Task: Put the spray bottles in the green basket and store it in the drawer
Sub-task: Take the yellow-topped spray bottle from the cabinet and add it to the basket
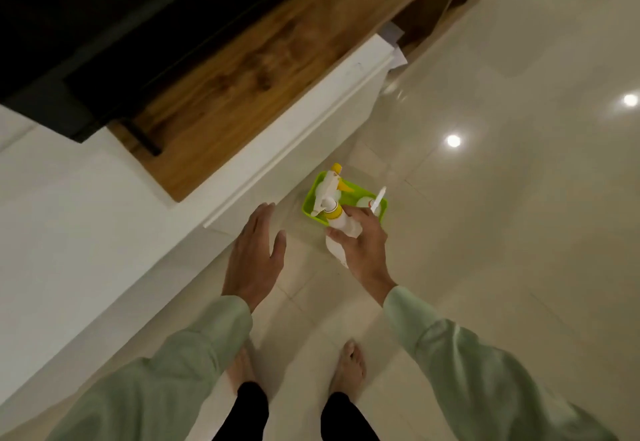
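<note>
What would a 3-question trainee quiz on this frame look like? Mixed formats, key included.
1. True or false: the left hand holds a bottle.
2. Which does the right hand grip? A) the green basket B) the white spray bottle with a yellow collar C) the drawer front
3. Fill in: the basket sits on the ____.

Key: 1 false, that hand is open and empty; 2 B; 3 floor, beside the white drawer front.
</note>
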